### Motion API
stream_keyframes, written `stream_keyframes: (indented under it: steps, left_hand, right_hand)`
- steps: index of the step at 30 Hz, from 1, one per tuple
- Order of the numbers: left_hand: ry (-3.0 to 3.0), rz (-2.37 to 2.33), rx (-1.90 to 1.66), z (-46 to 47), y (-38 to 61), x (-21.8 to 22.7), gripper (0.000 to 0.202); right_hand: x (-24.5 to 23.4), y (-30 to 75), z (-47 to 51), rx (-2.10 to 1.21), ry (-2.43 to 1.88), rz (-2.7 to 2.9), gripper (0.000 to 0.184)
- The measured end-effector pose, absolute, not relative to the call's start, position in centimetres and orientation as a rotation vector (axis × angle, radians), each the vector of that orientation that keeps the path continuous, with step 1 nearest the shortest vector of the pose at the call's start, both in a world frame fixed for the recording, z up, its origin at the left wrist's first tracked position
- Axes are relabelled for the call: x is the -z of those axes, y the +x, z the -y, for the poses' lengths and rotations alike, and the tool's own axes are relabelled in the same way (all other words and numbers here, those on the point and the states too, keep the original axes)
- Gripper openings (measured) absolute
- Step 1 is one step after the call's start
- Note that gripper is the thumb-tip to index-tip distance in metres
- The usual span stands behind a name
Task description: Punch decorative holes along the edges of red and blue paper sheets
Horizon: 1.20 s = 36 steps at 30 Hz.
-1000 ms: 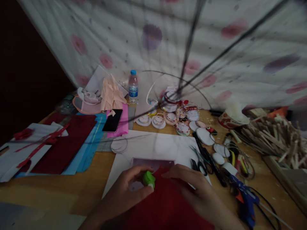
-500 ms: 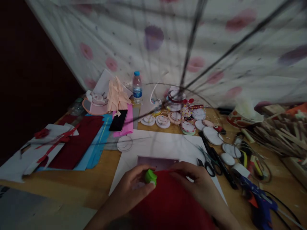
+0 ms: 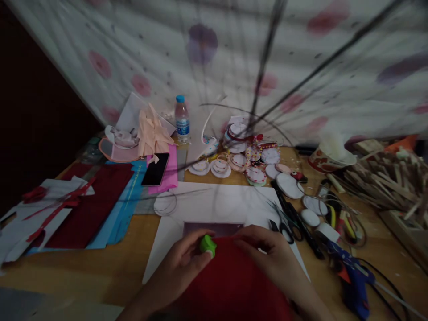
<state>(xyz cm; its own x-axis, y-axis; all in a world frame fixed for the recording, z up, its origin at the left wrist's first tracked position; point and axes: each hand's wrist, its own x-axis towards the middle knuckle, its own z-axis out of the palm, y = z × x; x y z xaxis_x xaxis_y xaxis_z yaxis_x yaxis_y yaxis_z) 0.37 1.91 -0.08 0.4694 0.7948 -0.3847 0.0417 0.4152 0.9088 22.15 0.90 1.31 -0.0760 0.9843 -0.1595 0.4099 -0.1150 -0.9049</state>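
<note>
My left hand (image 3: 187, 261) is closed, with a small bright green rolled piece (image 3: 207, 245) between its thumb and fingers. The piece looks soft or folded; I cannot tell its material. To its right, my right hand (image 3: 264, 249) has its thumb and fingertips pinched together at the top edge of a red surface (image 3: 230, 281). What those fingertips hold is too small or dim to make out. I cannot tell whether the red surface is cloth in front of me or clothing. Just beyond the hands, a flat purple sheet (image 3: 214, 228) lies on large white paper (image 3: 214, 205).
Scissors (image 3: 286, 227), a black pen-like tool (image 3: 304, 227) and a blue glue gun (image 3: 351, 272) lie right. Several small decorated hats (image 3: 237, 160) stand behind the paper. A bottle (image 3: 182, 120), a phone (image 3: 155, 169) and dark red sheets (image 3: 90, 205) are left; wood sticks (image 3: 394, 178) far right.
The view has shifted a little, so the table things sit further left. The green piece has turned slightly in my left hand. My right hand keeps its pinch.
</note>
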Motion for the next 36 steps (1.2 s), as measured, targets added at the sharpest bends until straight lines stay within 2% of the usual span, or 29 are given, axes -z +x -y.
stream_keyframes:
  steps: [16,21,26,36]
  left_hand:
    - [1.105,-1.074,-0.576,-2.3,0.6,0.1,0.036]
    - [1.224,-1.159,-0.511,-2.5,0.4,-0.8,0.044]
    - [1.343,-1.196,-0.477,-2.5,0.5,-1.1,0.035]
    - [1.499,-1.318,-0.528,-1.6,0.8,0.3,0.030]
  right_hand:
    - [-0.7,21.7,-1.1,-1.310,-1.536,1.452,0.014]
    - [-0.6,21.6,-0.8,-1.305,-1.532,1.474,0.014]
    - [-0.8,21.5,-0.7,-1.298,-1.531,1.463,0.013]
    - [-0.6,21.8,-0.7,-1.267,-1.509,1.549,0.016]
